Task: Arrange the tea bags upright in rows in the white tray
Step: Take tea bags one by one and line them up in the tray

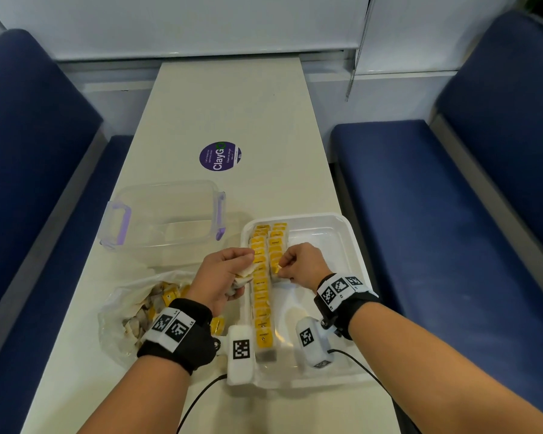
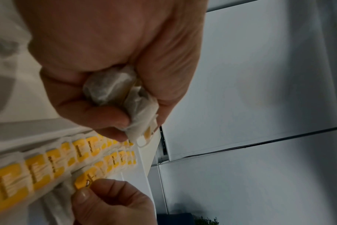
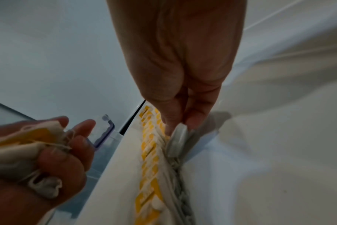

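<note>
White rectangular plastic tray [image 1: 342, 227], lower centre of frame: one full row of upright yellow-tagged paper tea bags [image 1: 261, 296] and a shorter second row [image 1: 276, 245]; right half bare. Right hand [image 1: 301, 264] pinches a bag at this row's near end; left hand [image 1: 226, 274] clutches several. More remain in the clear plastic bag [image 1: 129, 311], lower left. Cream table [image 1: 232, 98]; blue benches [image 1: 452, 183].

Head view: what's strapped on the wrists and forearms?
Bare forearms, no sleeves. Each wrist carries a black strap with white blocks printed with black square fiducial tags: left wrist band, right wrist band. A white camera pod with another tag hangs below each: left pod, right pod. Thin black cables trail from both.
</note>
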Demonstrator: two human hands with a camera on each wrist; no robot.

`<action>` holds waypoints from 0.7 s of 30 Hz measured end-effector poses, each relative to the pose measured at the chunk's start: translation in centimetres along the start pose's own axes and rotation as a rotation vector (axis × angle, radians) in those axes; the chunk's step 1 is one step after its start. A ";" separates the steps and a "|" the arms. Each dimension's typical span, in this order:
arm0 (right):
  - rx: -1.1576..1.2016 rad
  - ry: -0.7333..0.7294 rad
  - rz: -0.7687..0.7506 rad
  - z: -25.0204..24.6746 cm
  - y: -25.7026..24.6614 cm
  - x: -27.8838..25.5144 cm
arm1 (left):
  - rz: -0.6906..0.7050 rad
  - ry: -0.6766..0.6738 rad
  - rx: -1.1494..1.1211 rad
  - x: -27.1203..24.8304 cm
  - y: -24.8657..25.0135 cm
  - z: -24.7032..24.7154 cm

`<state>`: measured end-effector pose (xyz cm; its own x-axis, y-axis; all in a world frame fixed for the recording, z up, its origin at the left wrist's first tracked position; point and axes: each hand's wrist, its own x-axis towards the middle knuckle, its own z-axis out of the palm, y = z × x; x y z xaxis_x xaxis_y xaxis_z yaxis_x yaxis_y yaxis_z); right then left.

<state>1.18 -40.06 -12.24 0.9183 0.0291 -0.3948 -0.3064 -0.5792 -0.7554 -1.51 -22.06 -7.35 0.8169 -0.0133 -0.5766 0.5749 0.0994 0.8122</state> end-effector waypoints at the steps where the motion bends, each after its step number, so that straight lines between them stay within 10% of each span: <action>1: -0.013 0.011 -0.006 0.2 0.0 0.1 | 0.001 0.002 0.002 0.0 0.0 -0.1; 21: 0.069 0.036 -0.136 -0.3 -1.9 -0.9 | -0.073 -0.014 -0.191 -0.6 0.8 0.6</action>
<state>0.99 -39.23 -10.32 0.9606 0.0732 -0.2681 -0.1940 -0.5142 -0.8355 -1.46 -22.57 -6.32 0.7749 -0.0415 -0.6307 0.6143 0.2844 0.7361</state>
